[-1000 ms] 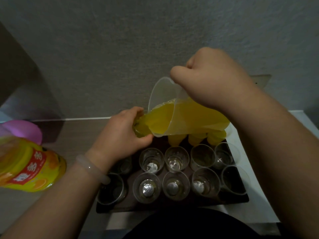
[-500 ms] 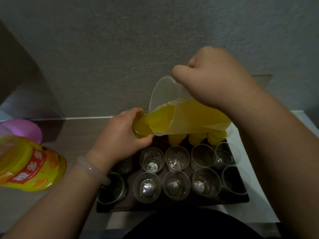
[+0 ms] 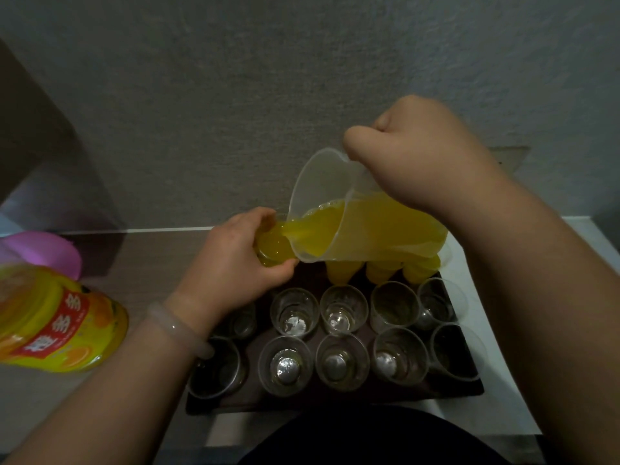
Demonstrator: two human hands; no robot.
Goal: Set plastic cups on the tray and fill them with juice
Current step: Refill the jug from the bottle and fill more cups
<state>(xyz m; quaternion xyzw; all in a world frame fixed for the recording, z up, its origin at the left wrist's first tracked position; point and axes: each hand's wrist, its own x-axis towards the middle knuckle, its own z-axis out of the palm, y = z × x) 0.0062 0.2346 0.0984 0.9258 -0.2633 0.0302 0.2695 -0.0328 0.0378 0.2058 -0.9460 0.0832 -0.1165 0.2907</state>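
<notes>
My right hand [image 3: 422,162] grips the handle of a clear plastic jug [image 3: 362,229] of orange juice, tilted to the left. Juice runs from its spout into a small plastic cup [image 3: 273,248] that my left hand [image 3: 235,263] holds above the far left corner of the dark tray [image 3: 335,396]. The cup is nearly full. Three filled cups [image 3: 379,271] stand in the tray's far row, partly hidden under the jug. Several empty clear cups [image 3: 339,360] fill the two nearer rows.
A yellow juice bottle [image 3: 50,317] with a red label lies close to the camera at the left. Behind it is a pink plastic object [image 3: 47,251]. A grey wall [image 3: 235,95] rises right behind the counter. The white counter edge [image 3: 496,347] runs along the tray's right side.
The jug has tipped a little further and the juice level in the held cup has risen. Both hands stay almost in place.
</notes>
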